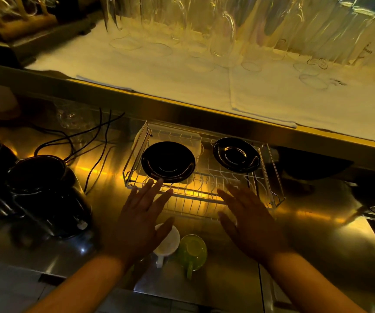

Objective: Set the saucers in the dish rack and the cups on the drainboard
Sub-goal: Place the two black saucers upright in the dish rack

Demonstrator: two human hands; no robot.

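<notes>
While our left hand (140,219) and right hand (251,219) hover spread, empty: careless sweep knocks white cup (167,241), green cup (193,250) off drainboard (306,233).

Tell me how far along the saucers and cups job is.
It looks nearly or fully done: two black saucers lie in the dish rack, and the white cup and green cup sit on the steel drainboard. Left hand and right hand are open, holding nothing.

Two black round saucers (168,161) (236,154) side by side in wire dish rack (272,177); white cup (168,241) left of green cup (193,250) on steel drainboard (306,233) before it.
</notes>
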